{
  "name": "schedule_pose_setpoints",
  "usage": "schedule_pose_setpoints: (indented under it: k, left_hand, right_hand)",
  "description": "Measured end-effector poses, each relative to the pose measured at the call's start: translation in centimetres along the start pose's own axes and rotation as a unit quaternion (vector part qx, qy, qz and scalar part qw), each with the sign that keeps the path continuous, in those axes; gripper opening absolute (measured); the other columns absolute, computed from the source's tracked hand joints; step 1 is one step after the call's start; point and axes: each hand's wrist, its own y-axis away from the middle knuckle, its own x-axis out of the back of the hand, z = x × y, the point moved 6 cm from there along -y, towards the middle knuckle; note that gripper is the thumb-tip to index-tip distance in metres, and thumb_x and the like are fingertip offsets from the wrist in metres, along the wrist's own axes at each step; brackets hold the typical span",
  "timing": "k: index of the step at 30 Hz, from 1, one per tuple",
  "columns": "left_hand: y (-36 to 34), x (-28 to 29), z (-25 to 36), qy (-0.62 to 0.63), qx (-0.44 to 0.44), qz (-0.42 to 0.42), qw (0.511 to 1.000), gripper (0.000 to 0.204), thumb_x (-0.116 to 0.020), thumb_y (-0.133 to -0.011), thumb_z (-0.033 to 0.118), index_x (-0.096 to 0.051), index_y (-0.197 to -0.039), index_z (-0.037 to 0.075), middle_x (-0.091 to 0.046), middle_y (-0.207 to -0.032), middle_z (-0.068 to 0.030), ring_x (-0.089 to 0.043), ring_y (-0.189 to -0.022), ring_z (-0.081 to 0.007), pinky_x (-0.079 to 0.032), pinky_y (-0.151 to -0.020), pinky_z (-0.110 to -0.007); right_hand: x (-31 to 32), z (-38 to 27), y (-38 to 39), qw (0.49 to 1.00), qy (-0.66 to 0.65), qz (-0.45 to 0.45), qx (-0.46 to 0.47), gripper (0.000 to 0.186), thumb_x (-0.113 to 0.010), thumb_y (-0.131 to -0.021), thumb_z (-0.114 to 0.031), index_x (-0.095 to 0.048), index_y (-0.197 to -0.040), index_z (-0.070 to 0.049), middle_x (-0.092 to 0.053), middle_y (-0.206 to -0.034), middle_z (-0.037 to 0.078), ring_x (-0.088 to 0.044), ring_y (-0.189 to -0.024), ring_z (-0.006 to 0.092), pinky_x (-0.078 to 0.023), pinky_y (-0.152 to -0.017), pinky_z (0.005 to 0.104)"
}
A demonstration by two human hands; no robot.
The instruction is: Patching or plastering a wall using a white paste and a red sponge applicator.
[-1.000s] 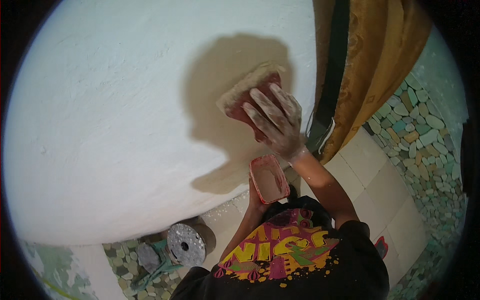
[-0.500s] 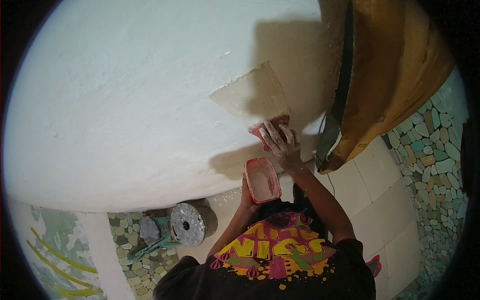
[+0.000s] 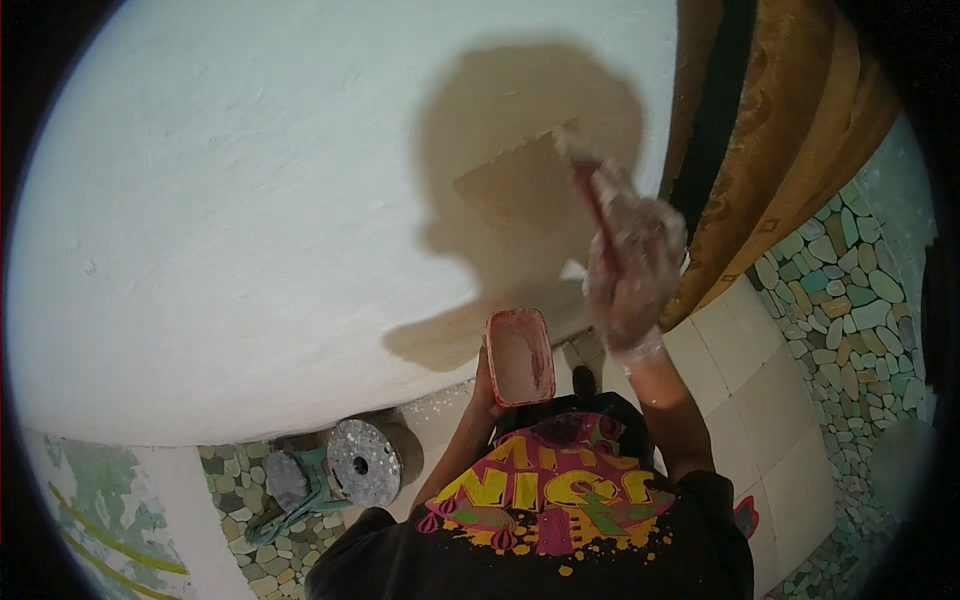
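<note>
My right hand [image 3: 640,265], smeared with white and blurred by motion, is closed round a red scraper [image 3: 590,190]. The scraper's edge is at the upper right corner of a damp filler patch [image 3: 515,185] on the white wall [image 3: 250,200]; whether it touches the wall I cannot tell. Lower down, my left hand [image 3: 484,385] grips a red rectangular tub [image 3: 520,395] by its left side. Pale filler [image 3: 518,365] lies in the tub, with a darker streak along its right side. Shadows of a head and of the tub fall across the wall.
A brown patterned curtain [image 3: 790,130] with a dark green edge hangs at the right. On the floor at lower left stands a speckled round drum [image 3: 365,462] beside a grey lump [image 3: 287,480] and green cloth [image 3: 300,515]. Pebble-like tiling [image 3: 860,290] borders cream floor tiles [image 3: 745,355].
My right hand has lifted the scraper up and right, from the patch's lower edge to its upper right corner, turning it. The tub stays nearly where it was in my left hand.
</note>
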Motion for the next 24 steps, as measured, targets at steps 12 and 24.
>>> schedule_pose_setpoints:
  k: [12, 24]
  left_hand:
    - [18.2, 6.3, 22.1, -0.055, 0.069, 0.000, 0.996, 0.063, -0.039, -0.100, 0.060, -0.051, -0.139, 0.011, -0.061, -0.131, -0.0105, -0.063, -0.113, -0.0273, -0.054, -0.094, -0.045]
    - [29.6, 5.6, 30.9, -0.155, 0.161, -0.015, 0.975, 0.067, -0.039, -0.099, 0.063, -0.049, -0.141, 0.012, -0.060, -0.133, -0.0102, -0.063, -0.113, -0.0271, -0.053, -0.097, -0.046]
  right_hand:
    - [-14.5, -20.4, -1.4, 0.975, -0.096, 0.072, -0.185, 0.047, -0.050, -0.086, 0.014, -0.062, -0.130, -0.002, -0.066, -0.126, 0.016, -0.061, -0.119, 0.0258, -0.045, -0.102, 0.0347]
    - [-17.9, -35.9, -1.9, 0.961, -0.165, 0.026, -0.222, 0.047, -0.058, -0.084, 0.006, -0.062, -0.130, -0.001, -0.064, -0.126, 0.018, -0.061, -0.118, 0.0319, -0.047, -0.101, 0.0362]
